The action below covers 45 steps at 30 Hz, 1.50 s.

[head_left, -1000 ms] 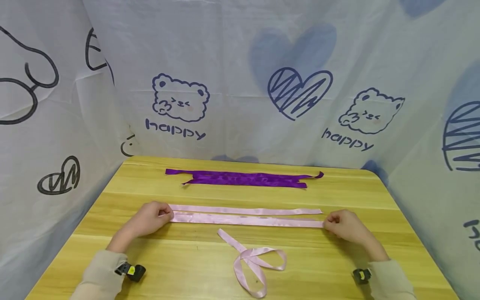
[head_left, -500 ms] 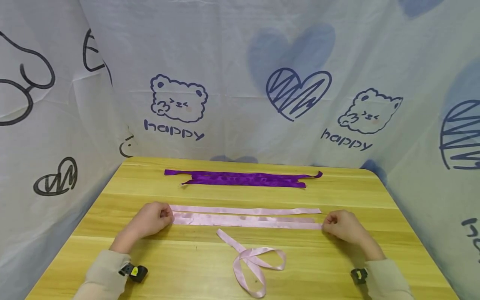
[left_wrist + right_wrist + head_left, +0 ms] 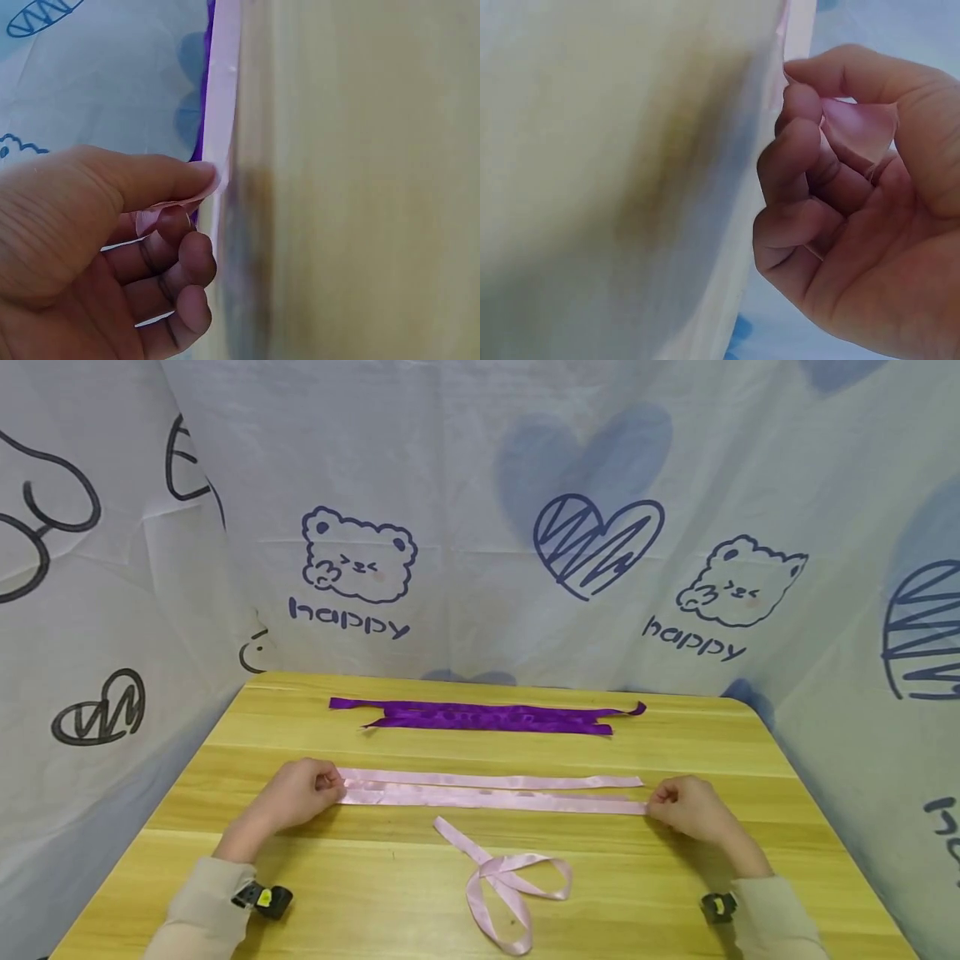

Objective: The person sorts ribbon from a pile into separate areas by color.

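A pink satin ribbon (image 3: 510,802) is stretched taut from side to side between both hands in the head view. My left hand (image 3: 303,792) pinches its left end; in the left wrist view the thumb (image 3: 172,178) presses it against the index finger and a short tail sticks out behind. My right hand (image 3: 690,808) pinches the other end, and in the right wrist view a pink tail (image 3: 861,131) lies inside the curled fingers. The held ribbon overlaps another pink strip lying along it. Just behind runs a separate pink ribbon (image 3: 487,781), flat on the table.
Several purple ribbon strips (image 3: 487,718) lie side by side near the back edge of the wooden table (image 3: 300,877). In front of the hands is a loosely looped pink ribbon (image 3: 497,867). A printed white cloth (image 3: 465,610) hangs behind and at both sides.
The taut ribbon shifted slightly towards me, baring more of the strip beneath it, then moved back away. Both hands have kept their pinch on its ends.
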### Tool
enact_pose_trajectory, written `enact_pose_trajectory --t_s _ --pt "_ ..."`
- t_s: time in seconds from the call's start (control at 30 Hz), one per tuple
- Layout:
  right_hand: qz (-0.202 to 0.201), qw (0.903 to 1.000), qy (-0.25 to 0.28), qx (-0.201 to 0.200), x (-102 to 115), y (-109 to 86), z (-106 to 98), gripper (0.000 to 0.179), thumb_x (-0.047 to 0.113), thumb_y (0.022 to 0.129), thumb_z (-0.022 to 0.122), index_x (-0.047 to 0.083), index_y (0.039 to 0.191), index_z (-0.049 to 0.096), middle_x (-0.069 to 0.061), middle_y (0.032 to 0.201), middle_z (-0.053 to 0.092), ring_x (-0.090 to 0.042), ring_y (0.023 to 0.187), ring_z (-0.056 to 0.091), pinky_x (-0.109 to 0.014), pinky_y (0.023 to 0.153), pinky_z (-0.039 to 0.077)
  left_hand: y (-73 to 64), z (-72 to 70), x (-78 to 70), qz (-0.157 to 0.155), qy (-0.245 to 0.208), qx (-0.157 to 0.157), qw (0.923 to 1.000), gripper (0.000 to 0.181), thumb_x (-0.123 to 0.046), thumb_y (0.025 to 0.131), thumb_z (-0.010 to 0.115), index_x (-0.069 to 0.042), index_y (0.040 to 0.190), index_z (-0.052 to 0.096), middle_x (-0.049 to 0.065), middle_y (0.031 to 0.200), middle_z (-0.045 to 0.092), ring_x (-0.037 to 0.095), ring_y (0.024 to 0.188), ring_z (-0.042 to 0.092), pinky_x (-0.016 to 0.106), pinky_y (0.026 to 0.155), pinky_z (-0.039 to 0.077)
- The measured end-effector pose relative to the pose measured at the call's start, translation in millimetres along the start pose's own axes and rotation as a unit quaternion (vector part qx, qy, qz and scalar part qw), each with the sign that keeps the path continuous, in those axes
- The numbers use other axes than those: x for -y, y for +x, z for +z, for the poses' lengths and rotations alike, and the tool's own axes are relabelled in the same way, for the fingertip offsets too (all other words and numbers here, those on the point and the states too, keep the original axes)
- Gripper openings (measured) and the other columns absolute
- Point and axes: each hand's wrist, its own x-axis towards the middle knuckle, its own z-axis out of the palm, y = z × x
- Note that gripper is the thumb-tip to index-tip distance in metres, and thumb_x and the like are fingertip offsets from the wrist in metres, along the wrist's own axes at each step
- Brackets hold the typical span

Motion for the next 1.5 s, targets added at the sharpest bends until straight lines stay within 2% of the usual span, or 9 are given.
enact_pose_trajectory --t_s 0.2,0.37,0.67,0.87,1.03,1.17,1.27,1.37,1.5 --pt "0.001 0.9989 0.019 0.043 0.8 -0.3 -3.3 0.008 0.014 0.085 0.076 0.009 0.08 0.072 0.004 0.063 0.06 -0.013 0.059 0.054 -0.026 0.055 0.045 -1.7 -4.9 0.0 0.019 0.0 0.02 0.9996 0.009 -0.011 0.094 0.075 -0.011 0.085 0.072 -0.004 0.073 0.062 0.012 0.067 0.051 0.027 0.063 0.042" --pt "0.003 0.999 0.022 0.04 0.9 -0.5 -3.4 0.01 0.014 0.084 0.078 0.008 0.08 0.071 0.003 0.064 0.06 -0.013 0.059 0.054 -0.027 0.055 0.045 -1.9 -2.8 0.5 0.014 0.008 0.013 0.9998 0.01 -0.011 0.093 0.075 -0.012 0.084 0.069 -0.004 0.07 0.059 0.012 0.065 0.049 0.028 0.061 0.04" --pt "0.034 0.9992 0.007 0.017 -1.4 -3.1 -5.5 0.02 0.022 0.085 0.083 0.008 0.083 0.069 0.003 0.067 0.059 -0.014 0.063 0.055 -0.027 0.058 0.045 -4.0 -4.7 1.3 -0.047 0.031 -0.001 0.9984 0.014 -0.019 0.095 0.076 -0.009 0.091 0.067 0.001 0.077 0.065 0.016 0.068 0.052 0.032 0.064 0.042" --pt "0.054 0.9984 -0.018 0.003 -4.0 -5.0 -12.9 0.027 0.029 0.085 0.085 0.006 0.092 0.07 -0.004 0.085 0.066 -0.018 0.078 0.057 -0.031 0.068 0.046 -6.8 -8.2 5.3 -0.053 0.067 -0.026 0.996 0.031 -0.027 0.092 0.08 -0.003 0.108 0.068 0.012 0.095 0.07 0.023 0.081 0.061 0.044 0.072 0.052" --pt "0.05 0.9966 -0.051 -0.04 5.5 -6.2 -19.2 0.045 0.031 0.087 0.082 -0.002 0.115 0.068 -0.028 0.112 0.069 -0.04 0.1 0.065 -0.05 0.084 0.054 -8.6 -5.3 -4.7 -0.019 0.099 -0.093 0.9905 0.045 -0.027 0.093 0.079 0.0 0.127 0.065 0.026 0.114 0.065 0.036 0.091 0.066 0.056 0.079 0.056" --pt "0.012 0.9962 -0.049 -0.071 25.5 -6.7 -16.2 0.051 0.031 0.093 0.078 -0.004 0.128 0.064 -0.037 0.131 0.06 -0.052 0.115 0.061 -0.063 0.095 0.051 -7.6 -2.5 -24.6 0.015 0.11 -0.134 0.9847 0.04 -0.023 0.095 0.076 -0.001 0.127 0.067 0.03 0.126 0.064 0.047 0.107 0.066 0.064 0.09 0.052" --pt "-0.033 0.996 -0.024 -0.08 41.0 -5.0 -6.8 0.044 0.027 0.093 0.08 0.0 0.126 0.068 -0.031 0.133 0.062 -0.038 0.096 0.066 -0.048 0.082 0.057 -5.7 2.0 -41.0 0.047 0.112 -0.146 0.9819 0.035 -0.023 0.095 0.078 -0.004 0.123 0.07 0.026 0.124 0.069 0.046 0.111 0.067 0.064 0.089 0.049" --pt "-0.089 0.9927 -0.005 -0.081 54.9 -2.4 6.8 0.036 0.021 0.091 0.082 0.003 0.12 0.071 -0.022 0.125 0.066 -0.018 0.08 0.059 -0.029 0.065 0.051 -3.9 9.9 -56.6 0.083 0.111 -0.151 0.9789 0.032 -0.023 0.093 0.08 -0.007 0.12 0.072 0.02 0.119 0.073 0.042 0.11 0.068 0.06 0.086 0.049" --pt "-0.164 0.984 0.006 -0.068 70.9 -0.8 28.6 0.029 0.013 0.09 0.083 0.005 0.115 0.073 -0.013 0.115 0.07 -0.009 0.078 0.056 -0.023 0.064 0.048 -2.4 24.6 -74.3 0.142 0.103 -0.147 0.9734 0.029 -0.021 0.091 0.082 -0.008 0.116 0.073 0.014 0.111 0.076 0.036 0.104 0.071 0.055 0.085 0.053"
